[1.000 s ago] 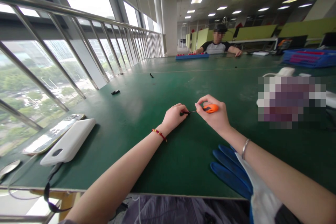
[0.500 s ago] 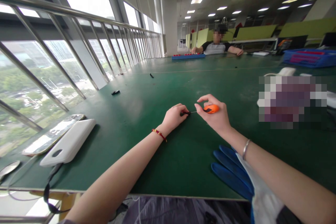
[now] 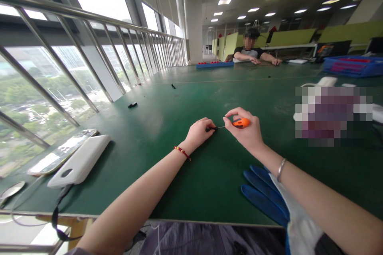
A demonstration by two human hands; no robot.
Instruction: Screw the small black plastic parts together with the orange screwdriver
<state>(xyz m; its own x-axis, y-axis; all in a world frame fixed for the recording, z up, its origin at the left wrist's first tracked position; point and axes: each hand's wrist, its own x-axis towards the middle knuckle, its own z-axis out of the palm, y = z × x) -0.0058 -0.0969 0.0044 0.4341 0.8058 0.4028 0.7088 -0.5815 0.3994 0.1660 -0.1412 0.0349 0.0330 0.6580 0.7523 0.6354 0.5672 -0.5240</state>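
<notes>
Over the green table [image 3: 185, 175], my left hand [image 3: 199, 132] is closed around a small black part [image 3: 212, 129], mostly covered by the fingers. My right hand [image 3: 245, 131] holds a screwdriver [image 3: 243, 122] with an orange and black handle. Its thin metal shaft points left, and the tip meets the black part or lies right against it. The handle rests in the palm, with the thumb and forefinger curled near its front end. Under my right forearm lies a blue and white work glove [image 3: 265, 195].
To the left are a white power bank [image 3: 80, 163] with a cable and a phone [image 3: 64, 153]. Small black pieces [image 3: 132, 105] lie farther off. A person [image 3: 251, 53] sits at the far side near a blue tray [image 3: 214, 64]. A blue basket [image 3: 353, 69] stands at right.
My right thumb and forefinger have drawn closer together, and the screwdriver handle has turned slightly. Across the table, the person's arm has moved away from the blue tray toward the middle.
</notes>
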